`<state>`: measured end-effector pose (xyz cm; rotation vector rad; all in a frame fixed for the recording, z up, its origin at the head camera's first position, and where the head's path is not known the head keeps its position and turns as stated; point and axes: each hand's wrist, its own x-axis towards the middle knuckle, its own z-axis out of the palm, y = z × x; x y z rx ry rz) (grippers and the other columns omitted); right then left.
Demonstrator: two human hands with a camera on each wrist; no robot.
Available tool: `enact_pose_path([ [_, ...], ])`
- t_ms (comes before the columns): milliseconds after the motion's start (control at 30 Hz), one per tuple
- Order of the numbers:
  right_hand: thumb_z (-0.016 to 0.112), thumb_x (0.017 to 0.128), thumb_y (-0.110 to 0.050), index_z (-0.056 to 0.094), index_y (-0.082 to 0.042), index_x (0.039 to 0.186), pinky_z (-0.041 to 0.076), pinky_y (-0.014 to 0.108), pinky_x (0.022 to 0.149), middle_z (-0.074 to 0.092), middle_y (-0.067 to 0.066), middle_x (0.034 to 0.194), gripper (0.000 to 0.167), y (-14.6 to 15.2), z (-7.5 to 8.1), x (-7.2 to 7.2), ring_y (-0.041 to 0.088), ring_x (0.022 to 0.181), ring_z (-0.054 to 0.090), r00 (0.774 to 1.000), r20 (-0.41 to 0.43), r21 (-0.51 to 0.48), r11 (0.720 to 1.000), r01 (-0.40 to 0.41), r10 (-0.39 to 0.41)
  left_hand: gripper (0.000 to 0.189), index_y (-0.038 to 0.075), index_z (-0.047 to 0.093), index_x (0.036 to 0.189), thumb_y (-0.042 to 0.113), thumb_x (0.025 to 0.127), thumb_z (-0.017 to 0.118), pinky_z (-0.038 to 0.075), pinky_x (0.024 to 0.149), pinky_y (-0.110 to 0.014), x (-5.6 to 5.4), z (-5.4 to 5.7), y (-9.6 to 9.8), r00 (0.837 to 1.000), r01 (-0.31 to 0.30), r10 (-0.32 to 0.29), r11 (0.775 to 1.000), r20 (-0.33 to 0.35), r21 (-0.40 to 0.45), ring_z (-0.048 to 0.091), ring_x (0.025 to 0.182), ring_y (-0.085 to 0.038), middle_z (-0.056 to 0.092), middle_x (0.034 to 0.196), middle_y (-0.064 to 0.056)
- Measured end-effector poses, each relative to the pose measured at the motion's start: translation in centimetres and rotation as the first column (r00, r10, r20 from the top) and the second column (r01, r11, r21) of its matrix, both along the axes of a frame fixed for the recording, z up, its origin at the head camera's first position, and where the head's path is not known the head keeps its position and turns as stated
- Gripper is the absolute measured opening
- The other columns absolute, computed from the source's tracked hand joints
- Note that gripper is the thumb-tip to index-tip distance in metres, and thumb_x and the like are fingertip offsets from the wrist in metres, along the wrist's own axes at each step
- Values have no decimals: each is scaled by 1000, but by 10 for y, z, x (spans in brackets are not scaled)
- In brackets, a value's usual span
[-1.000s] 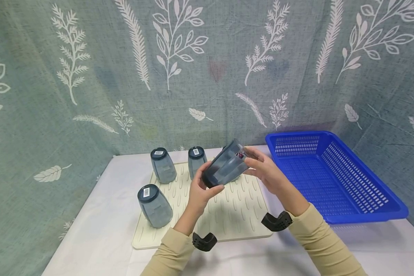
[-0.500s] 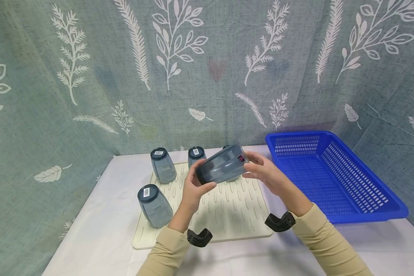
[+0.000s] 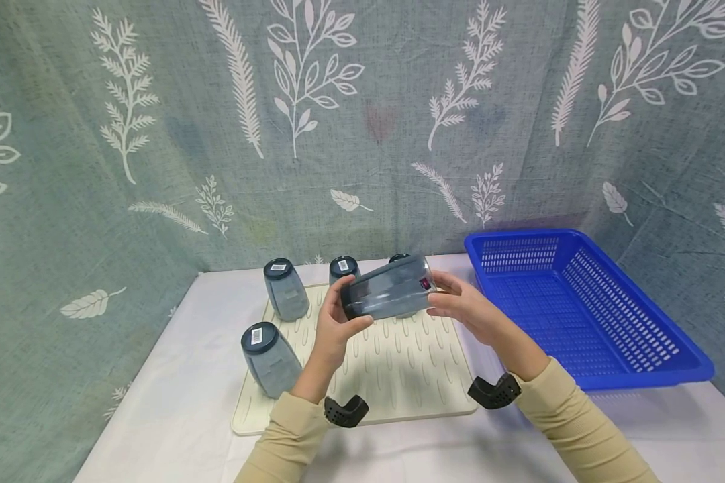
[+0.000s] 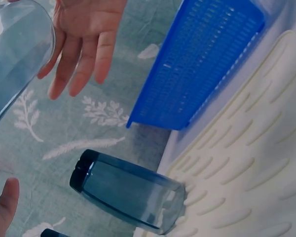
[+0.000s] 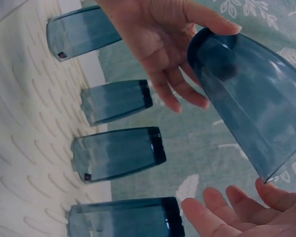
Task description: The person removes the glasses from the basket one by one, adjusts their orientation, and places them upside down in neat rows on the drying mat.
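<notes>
A blue-grey tinted drinking glass (image 3: 389, 290) is held almost sideways above the mat, its dark base to the left and its rim to the right. My left hand (image 3: 332, 329) grips it round the base, thumb on the near side and fingers on the far side. The thumb and fingertips of my right hand (image 3: 468, 308) pinch the rim from either side. In the right wrist view the other fingers of my right hand (image 5: 241, 212) stretch loosely beyond the rim. A small dark red sticker (image 3: 425, 284) sits near the rim.
Several matching glasses, such as the front-left glass (image 3: 272, 365) and the back-left glass (image 3: 286, 292), stand upside down on a cream ridged drying mat (image 3: 399, 382). A blue perforated basket (image 3: 640, 386) lies right of the mat. A patterned cloth (image 3: 374, 188) hangs behind the table.
The glass has turned from a steep tilt to almost level. My left hand has moved slightly left with the base, while my right hand has stayed at the rim.
</notes>
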<state>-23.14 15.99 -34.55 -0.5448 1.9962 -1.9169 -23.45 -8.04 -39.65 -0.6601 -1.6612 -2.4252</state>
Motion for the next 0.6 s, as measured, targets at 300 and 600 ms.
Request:
enact_pose_path([
  [300,66,81,-36,9,7,142,32,48,104,13,29,146,94,1,-6,0,44,124,35,1000,30,64,998,-11,9,79,15,43,130,30,63,83,48,81,-19,-1,1,-3,1000,4,-4,1000,-28,20,52,101,-8,52,115,4],
  [600,66,81,-33,12,6,142,34,46,103,23,28,143,91,1,-9,-2,37,122,40,998,50,87,995,-54,50,80,11,42,129,29,63,83,48,80,-19,-1,4,-4,999,-11,12,1000,-52,18,52,100,-8,53,115,5],
])
